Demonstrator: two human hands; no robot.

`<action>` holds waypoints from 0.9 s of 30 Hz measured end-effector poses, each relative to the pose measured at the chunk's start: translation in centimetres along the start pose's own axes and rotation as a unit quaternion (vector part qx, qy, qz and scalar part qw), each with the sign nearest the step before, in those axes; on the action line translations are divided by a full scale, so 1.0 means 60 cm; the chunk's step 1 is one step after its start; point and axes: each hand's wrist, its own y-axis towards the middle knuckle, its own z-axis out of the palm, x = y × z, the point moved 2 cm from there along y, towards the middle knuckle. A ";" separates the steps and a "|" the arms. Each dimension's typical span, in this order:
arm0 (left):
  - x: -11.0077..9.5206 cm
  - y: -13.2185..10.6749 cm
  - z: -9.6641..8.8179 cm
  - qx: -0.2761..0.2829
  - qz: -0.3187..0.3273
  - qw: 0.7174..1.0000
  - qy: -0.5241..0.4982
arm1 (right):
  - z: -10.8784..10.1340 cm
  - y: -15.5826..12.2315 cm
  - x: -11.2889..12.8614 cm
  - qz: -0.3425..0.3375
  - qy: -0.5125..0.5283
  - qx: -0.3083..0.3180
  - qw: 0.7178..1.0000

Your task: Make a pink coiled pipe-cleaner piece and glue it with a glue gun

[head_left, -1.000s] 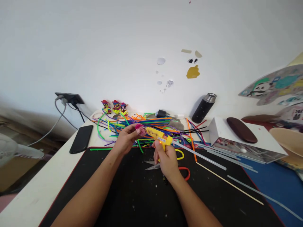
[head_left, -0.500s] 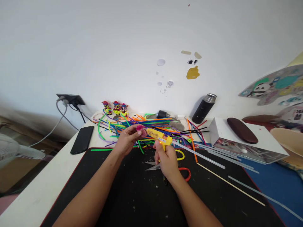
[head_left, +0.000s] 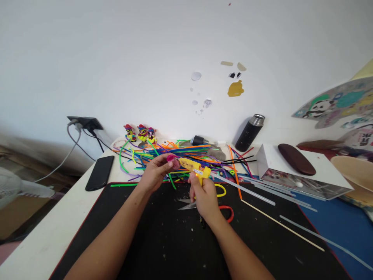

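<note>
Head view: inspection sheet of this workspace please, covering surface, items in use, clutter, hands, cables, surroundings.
Surface: black mat on white table, small specks scattered.
Items in use: yellow glue gun, orange light glowing, translucent stick out its rear; pink piece at its front, contact unclear.
Clutter: colourful pipe cleaners heaped behind; scissors, blades apart, on the mat.
Hands: left hand pinches pink piece; right hand grips glue gun.
Cables: grey and black cords plugged into black socket panel, left.
Surroundings: three figurines, phone, black flask.

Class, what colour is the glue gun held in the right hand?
The glue gun is yellow, seen best in the head view.
</note>
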 end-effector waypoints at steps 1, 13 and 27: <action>0.000 0.000 -0.001 0.000 0.001 1.000 0.000 | 0.000 0.000 0.000 0.000 -0.002 0.000 1.000; 0.006 0.002 -0.008 0.002 0.006 1.000 0.010 | 0.000 0.001 0.003 0.001 -0.016 0.001 1.000; 0.003 0.002 -0.004 -0.013 -0.002 1.000 0.005 | 0.002 0.000 0.002 0.007 -0.007 0.000 1.000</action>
